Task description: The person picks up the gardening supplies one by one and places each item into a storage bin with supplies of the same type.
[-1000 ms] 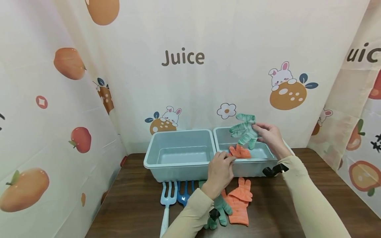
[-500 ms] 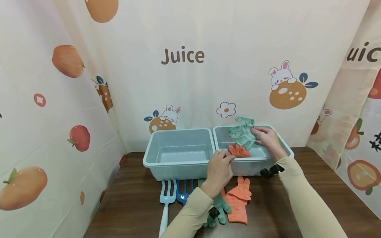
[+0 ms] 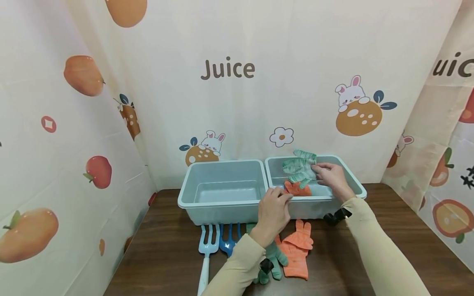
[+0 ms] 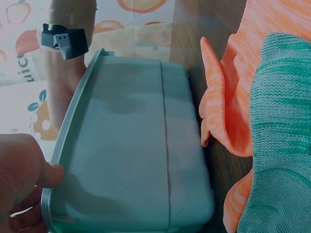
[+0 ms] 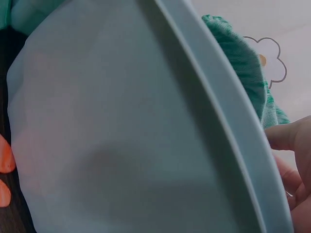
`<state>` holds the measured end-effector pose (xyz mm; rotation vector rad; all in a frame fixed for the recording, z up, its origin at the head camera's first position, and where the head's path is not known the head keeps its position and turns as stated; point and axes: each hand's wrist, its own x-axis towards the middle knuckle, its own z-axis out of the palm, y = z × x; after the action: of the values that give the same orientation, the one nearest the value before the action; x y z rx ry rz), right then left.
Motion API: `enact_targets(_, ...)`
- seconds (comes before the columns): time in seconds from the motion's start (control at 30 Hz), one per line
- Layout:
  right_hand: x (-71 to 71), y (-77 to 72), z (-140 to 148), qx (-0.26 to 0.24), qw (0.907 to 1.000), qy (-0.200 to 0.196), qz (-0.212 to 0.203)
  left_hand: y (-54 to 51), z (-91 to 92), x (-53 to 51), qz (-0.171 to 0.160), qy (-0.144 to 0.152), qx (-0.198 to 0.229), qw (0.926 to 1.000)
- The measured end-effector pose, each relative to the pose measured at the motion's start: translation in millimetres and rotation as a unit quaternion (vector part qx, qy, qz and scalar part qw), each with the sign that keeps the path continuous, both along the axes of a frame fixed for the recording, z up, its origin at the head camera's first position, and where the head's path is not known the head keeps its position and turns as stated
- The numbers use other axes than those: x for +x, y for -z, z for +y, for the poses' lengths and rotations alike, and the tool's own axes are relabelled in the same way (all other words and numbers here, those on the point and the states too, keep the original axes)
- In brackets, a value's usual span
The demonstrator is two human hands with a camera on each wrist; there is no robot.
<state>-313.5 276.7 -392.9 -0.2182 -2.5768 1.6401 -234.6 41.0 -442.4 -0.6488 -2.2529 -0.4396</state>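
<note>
Green striped glove (image 3: 308, 167) hangs at mouth of right bin (image 3: 314, 210), pinched, apparently by cuff, in right hand (image 3: 332, 177)! Looks light, soft, floppy knit; little to slip or break; cuff seems best hold, fingers splaying loose leftward. Left hand (image 3: 273, 209) grips same bin's front rim, thumb outside. Edges to mind: raised rim, left bin (image 3: 222, 210) just beside. Room: bin floor shows right of orange glove (image 3: 296, 189).

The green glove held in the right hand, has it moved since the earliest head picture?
Yes, downward: in the head view, the top of the green glove was level with the printed flower; now it is just below.
</note>
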Motion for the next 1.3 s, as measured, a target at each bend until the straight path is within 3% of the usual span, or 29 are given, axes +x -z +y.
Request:
enact_targets(0.27, 6.0, 3.1, -0.7, 0.070, 0.9972, 0.010, 0.022, 0.7, 0.2, 0.5, 0.006, 0.001, 0.001, 1.0000)
enact_targets(0.47, 8.9, 4.3, -3.2, 0.101, 0.9949, 0.000, 0.004, 1.0, -0.6, 1.0, 0.009, -0.003, -0.007, 0.9999)
enact_targets(0.83, 8.3, 4.4, -2.6, 0.108, 0.9934, 0.011, 0.036, 1.4, 0.5, -0.3, -0.003, 0.000, -0.007, 1.0000)
enact_targets(1.3, 9.7, 1.1, -3.0, 0.093, 0.9949, 0.016, 0.035, 2.3, 0.0, -1.4, 0.002, 0.002, -0.005, 1.0000)
